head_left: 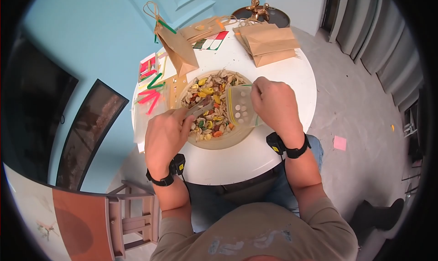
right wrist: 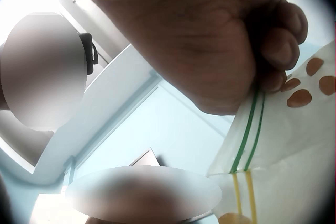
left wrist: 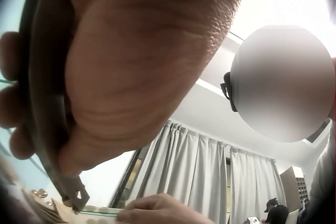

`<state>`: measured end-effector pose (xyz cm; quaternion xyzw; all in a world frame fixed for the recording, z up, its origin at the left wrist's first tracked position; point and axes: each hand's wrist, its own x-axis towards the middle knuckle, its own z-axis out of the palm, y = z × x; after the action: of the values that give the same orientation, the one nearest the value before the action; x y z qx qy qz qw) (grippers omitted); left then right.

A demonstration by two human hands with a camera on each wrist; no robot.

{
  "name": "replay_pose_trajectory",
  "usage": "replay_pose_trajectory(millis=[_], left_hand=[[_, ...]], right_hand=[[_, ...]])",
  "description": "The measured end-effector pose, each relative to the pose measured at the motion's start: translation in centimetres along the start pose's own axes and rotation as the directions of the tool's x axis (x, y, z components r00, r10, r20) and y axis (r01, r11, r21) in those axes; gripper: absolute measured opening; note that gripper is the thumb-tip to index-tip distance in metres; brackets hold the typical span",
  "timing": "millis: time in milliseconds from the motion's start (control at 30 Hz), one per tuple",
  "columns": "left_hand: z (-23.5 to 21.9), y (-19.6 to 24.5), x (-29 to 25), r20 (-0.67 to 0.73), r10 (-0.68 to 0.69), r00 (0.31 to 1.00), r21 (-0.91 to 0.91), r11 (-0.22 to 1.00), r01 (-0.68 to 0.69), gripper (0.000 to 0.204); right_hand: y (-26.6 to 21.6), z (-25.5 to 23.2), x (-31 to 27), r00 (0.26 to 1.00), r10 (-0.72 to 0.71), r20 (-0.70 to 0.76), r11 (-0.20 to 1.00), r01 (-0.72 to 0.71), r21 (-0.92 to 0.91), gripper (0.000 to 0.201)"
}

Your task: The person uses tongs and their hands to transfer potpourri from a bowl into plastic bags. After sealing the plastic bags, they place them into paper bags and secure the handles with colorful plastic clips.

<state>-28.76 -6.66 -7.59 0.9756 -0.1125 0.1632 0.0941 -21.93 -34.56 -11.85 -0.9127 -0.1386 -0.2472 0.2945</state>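
Observation:
A wide bowl (head_left: 214, 145) full of dried potpourri (head_left: 207, 85) in cream, yellow, orange and green pieces is between both hands. My left hand (head_left: 166, 135) grips a pair of tongs (head_left: 199, 107), whose tips reach over the bowl's middle. In the left wrist view the fingers curl round the tongs (left wrist: 47, 87). With my right hand (head_left: 277, 107) I pinch the upper edge of a clear zip bag (head_left: 241, 109) printed with pale round spots, its yellow-lined mouth facing the tongs. The right wrist view has the fingers at the bag's green zip strip (right wrist: 247, 129).
Kraft paper bags (head_left: 269, 42) lie at the table's far right, and another paper bag (head_left: 175, 49) stands at the far left. Pink strips (head_left: 149, 98) and green ones lie left of the bowl. A dark round tray (head_left: 278, 18) is behind the round white table (head_left: 301, 85).

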Motion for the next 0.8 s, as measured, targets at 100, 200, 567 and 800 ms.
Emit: replay_pose_trajectory(millis=[100,200,567,800], left_hand=[[-0.5,1.7,0.4,-0.041,0.106,0.994,-0.032,0.994,-0.107,0.019],[-0.1,3.7,1.5,-0.024,0.196,0.980,-0.054,0.979,-0.197,0.018],[1.0,5.2,2.9,0.034,0.217,0.976,-0.069,0.974,-0.215,0.033],[0.2,0.7,-0.3,0.082,-0.027,0.996,0.029,0.999,0.025,0.036]], right_hand=[[0.0,0.7,0.0,0.999,-0.004,0.038,1.000,0.004,0.009,0.021],[-0.1,0.7,-0.1,0.999,-0.011,0.047,1.000,0.010,0.016,0.021],[0.5,-1.0,-0.1,1.000,-0.004,-0.026,0.999,0.005,0.045,0.021],[0.6,-2.3,0.0,0.998,0.035,-0.049,0.998,-0.032,0.062,0.023]])
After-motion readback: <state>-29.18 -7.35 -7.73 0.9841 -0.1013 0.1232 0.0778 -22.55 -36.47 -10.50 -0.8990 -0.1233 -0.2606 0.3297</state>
